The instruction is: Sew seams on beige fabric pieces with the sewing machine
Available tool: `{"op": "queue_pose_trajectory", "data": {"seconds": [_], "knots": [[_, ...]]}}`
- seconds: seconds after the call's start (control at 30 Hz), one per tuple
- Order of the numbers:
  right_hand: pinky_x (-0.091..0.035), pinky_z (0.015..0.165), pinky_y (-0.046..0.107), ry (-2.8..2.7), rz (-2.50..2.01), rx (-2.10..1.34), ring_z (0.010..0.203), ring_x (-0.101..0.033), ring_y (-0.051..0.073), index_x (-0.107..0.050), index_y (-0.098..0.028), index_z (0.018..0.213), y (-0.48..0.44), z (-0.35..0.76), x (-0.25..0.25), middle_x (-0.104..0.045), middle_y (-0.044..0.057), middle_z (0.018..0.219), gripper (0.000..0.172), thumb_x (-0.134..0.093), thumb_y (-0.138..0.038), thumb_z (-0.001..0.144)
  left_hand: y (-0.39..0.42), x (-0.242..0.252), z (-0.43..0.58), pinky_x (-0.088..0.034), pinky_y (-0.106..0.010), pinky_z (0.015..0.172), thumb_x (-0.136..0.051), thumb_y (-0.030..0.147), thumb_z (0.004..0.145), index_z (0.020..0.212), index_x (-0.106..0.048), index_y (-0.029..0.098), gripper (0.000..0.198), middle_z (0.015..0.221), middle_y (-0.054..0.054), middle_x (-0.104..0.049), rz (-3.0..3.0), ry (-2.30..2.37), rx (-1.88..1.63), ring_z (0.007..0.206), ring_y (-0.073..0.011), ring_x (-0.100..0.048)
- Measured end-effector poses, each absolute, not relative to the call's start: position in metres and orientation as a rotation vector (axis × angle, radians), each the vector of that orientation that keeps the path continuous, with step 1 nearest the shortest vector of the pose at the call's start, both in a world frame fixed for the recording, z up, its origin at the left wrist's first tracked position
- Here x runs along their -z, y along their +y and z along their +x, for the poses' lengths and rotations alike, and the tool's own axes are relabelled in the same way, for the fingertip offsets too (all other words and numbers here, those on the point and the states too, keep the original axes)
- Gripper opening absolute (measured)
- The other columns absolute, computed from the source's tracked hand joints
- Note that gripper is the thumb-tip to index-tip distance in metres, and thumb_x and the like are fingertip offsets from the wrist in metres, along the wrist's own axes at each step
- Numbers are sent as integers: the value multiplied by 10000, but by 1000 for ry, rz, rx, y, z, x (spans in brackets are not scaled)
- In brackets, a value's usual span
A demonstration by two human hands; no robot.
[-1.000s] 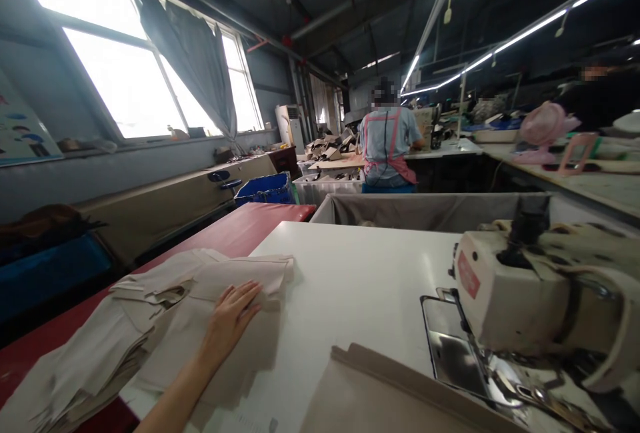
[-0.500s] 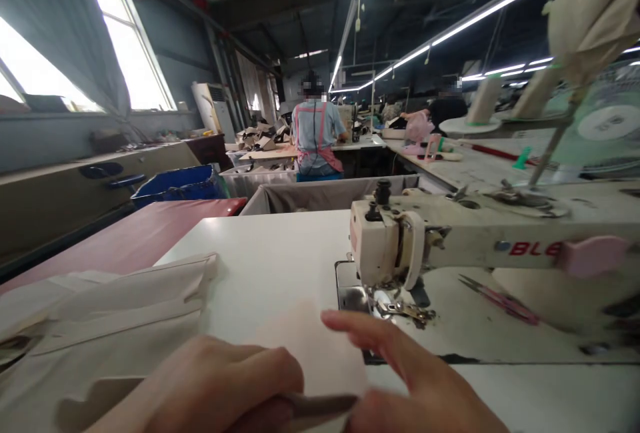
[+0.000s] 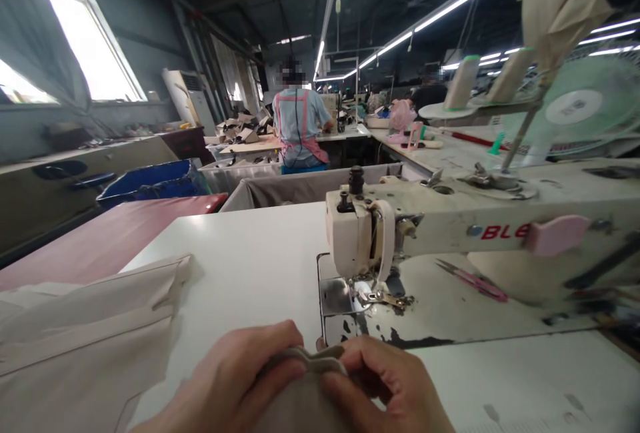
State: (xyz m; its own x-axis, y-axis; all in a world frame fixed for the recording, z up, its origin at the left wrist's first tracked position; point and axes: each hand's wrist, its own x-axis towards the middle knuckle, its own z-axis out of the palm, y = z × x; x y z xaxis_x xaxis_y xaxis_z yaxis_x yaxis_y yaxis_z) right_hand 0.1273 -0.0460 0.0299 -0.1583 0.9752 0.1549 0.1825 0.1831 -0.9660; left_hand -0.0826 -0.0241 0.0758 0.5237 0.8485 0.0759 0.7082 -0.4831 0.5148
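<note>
A piece of beige-grey fabric (image 3: 307, 396) is held between both hands at the front of the table, its layered upper edges pinched together. My left hand (image 3: 245, 373) grips it from the left, thumb and fingers closed on the edge. From the other side my right hand (image 3: 390, 379) pinches the same edge between thumb and fingers. Just beyond the hands stands the sewing machine (image 3: 355, 239), its presser foot (image 3: 383, 298) apart from the fabric. The fabric's lower part runs out of view.
Beige fabric pieces (image 3: 90, 339) lie at the left on the white table (image 3: 250, 253). Pink-handled thread snips (image 3: 475, 281) rest on the machine bed. Behind are a grey cloth-lined bin (image 3: 300, 186), a blue bin (image 3: 150, 183) and a person (image 3: 300, 123) seen from behind.
My right hand, spread with its index finger stretched out before, has closed on the fabric edge. The fabric's edges have come up between both hands. The view has shifted slightly right.
</note>
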Motion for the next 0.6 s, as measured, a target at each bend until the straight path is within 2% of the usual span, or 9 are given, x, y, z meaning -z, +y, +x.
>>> {"op": "queue_pose_trajectory", "data": {"seconds": [0.07,0.13,0.23,0.37,0.6], "knots": [[-420,607,215,-1464,-1062,-1110,711,-584,151,-567,-183,607,-44,132,-22,-631,31,782,175,-628,-263,750,-21,-71,-66,-445,-150,607,-461,296,940,799,-594,224,207,715,48,-661,2329,1207,-401,655,-119,-606],[-444,648,222,-1447,-996,-1071,750,-613,159,-565,-184,597,-44,139,-19,-638,31,788,178,-635,-231,754,-21,-67,-57,-442,-162,642,-477,272,925,848,-587,234,140,772,46,-659,2362,1167,-470,703,-125,-605],[-443,618,220,-1467,-996,-1056,696,-604,146,-575,-182,616,-44,146,-19,-643,29,772,193,-642,-248,784,-23,-63,-49,-440,-186,692,-502,276,917,906,-578,246,82,839,31,-642,2388,1160,-593,771,-142,-596],[-448,590,215,-1482,-994,-1177,690,-599,150,-599,-175,633,-42,149,-18,-653,49,784,219,-656,-304,799,-23,-57,-41,-418,-189,630,-485,275,934,786,-549,221,170,768,24,-598,2311,1148,-541,708,-134,-559],[-404,558,217,-1332,-1087,-1274,634,-560,136,-553,-174,555,-44,146,-22,-654,34,726,246,-709,-293,704,-20,-58,-37,-380,-173,603,-547,235,891,726,-543,209,167,694,59,-562,2172,1157,-582,650,-102,-521]]}}
